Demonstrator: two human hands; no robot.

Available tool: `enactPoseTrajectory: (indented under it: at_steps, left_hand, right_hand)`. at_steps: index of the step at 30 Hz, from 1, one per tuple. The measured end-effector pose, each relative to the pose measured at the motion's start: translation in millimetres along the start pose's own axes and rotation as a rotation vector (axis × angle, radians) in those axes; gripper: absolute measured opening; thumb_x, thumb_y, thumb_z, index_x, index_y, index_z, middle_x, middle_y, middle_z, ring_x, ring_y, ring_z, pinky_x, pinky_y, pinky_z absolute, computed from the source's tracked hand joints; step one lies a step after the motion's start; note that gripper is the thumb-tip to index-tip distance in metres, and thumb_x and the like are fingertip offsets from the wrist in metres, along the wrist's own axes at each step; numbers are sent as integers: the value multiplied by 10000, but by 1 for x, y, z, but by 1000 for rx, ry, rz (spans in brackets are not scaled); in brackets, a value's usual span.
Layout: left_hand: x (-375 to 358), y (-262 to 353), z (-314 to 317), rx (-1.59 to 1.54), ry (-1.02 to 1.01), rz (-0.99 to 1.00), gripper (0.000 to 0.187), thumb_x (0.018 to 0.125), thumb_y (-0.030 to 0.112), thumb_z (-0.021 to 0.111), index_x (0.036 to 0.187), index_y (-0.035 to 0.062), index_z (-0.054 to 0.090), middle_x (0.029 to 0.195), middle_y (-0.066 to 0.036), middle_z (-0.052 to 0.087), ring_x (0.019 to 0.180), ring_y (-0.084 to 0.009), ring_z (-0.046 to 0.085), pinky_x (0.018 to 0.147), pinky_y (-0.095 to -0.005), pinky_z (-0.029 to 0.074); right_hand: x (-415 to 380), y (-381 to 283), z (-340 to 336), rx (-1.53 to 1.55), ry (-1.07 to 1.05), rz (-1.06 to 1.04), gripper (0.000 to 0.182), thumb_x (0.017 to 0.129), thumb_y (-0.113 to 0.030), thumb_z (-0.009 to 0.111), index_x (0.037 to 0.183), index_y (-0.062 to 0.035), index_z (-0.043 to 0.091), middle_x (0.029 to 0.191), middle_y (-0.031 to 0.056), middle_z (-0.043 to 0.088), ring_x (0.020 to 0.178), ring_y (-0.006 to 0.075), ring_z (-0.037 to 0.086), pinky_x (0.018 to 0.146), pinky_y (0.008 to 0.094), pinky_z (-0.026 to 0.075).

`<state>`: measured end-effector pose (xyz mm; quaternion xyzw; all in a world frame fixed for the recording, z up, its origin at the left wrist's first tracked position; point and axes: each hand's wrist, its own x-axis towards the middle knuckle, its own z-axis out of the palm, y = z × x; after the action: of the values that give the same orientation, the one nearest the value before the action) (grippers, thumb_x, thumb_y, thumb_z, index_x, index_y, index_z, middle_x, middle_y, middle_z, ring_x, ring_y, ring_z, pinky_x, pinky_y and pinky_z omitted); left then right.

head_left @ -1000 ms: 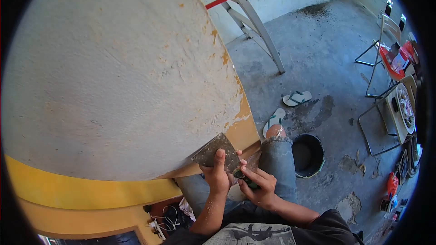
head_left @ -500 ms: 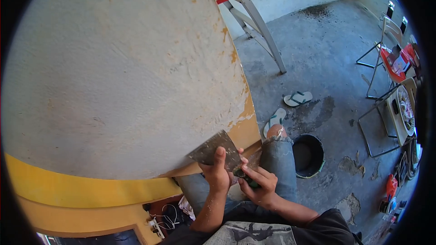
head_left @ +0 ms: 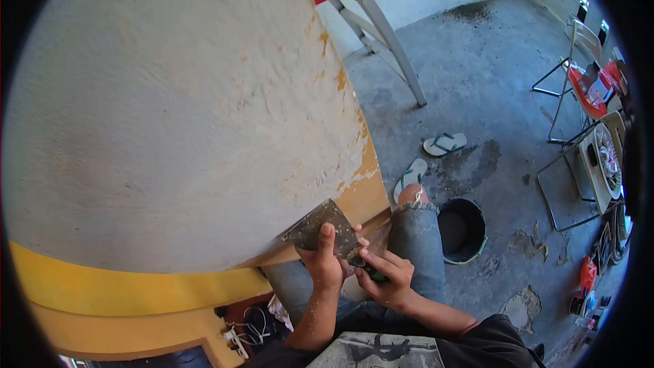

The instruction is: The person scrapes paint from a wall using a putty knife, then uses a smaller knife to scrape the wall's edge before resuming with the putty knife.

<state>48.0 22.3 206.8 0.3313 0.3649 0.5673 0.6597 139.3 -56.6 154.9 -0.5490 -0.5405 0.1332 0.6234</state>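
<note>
A wide, worn metal scraper (head_left: 308, 229) with pale flecks on its blade is held low in front of the wall. My left hand (head_left: 325, 267) is closed around the blade, its thumb lying flat on the upper face. My right hand (head_left: 392, 281) is closed at the dark green handle, fingers bent close to the blade's lower end. Part of the handle is hidden by the fingers. Beyond the blade is a wall (head_left: 184, 129) coated in rough whitish filler, with ochre paint showing along its right edge.
A black bucket (head_left: 461, 232) stands beside my right knee. White flip-flops (head_left: 444, 144) lie on the stained concrete floor. A stepladder (head_left: 388, 34) stands behind the wall edge. Folding chairs (head_left: 569, 75) holding items are at the right. White cables (head_left: 253, 327) lie at lower left.
The view has shifted slightly, so the wall and ladder sit a little further left. Both hands keep their hold on the scraper, with hardly any movement.
</note>
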Motion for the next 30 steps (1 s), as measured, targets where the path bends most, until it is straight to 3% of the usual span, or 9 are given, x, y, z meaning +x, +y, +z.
enactPoseTrajectory:
  at_steps: [9,11,14,16,23,25,30]
  left_hand:
    - [2,-1,-1,-9,3,-17,324,921,203,639,1072,-55,514,798,-202,645,578,-260,654,499,-357,573]
    - [3,1,0,176,2,13,469,914,386,636,1083,-29,497,788,-172,602,539,-244,605,464,-350,528]
    - [-2,0,2,173,5,3,487,909,396,641,1090,-31,493,787,-177,602,536,-244,604,475,-350,532]
    - [-4,-1,7,170,-7,32,490,907,399,642,1091,-30,492,787,-179,602,535,-246,604,480,-352,534]
    - [-1,0,2,152,-6,2,491,907,396,645,1096,-30,489,788,-185,600,532,-255,606,495,-363,543]
    - [1,0,5,154,-17,30,490,908,394,645,1097,-30,489,789,-185,600,531,-257,606,495,-364,544]
    - [0,4,9,89,25,30,485,911,387,643,1096,-34,490,789,-189,600,522,-259,601,490,-361,540]
  right_hand:
    - [0,0,4,2,2,7,453,693,-84,805,1130,-118,691,816,65,679,620,176,670,525,271,529]
    - [-2,-1,4,14,8,15,450,694,-88,805,1128,-120,692,817,62,679,623,175,671,524,270,530]
    - [-3,2,-4,5,15,-27,456,687,-93,809,1127,-129,694,819,56,679,624,170,670,518,267,525]
    - [-4,4,-11,-3,-51,-53,472,675,-32,781,1133,-67,672,806,117,678,639,227,672,548,288,519]
    - [0,-2,-7,3,-47,-10,475,674,-21,780,1133,-88,676,824,115,684,651,227,681,560,288,527]
    - [-2,4,-5,6,3,-25,473,676,-101,819,1132,-138,696,810,52,682,619,167,670,516,261,525]
    - [4,-5,-8,4,-25,-25,461,680,-56,792,1127,-96,684,807,93,682,631,200,674,541,280,529]
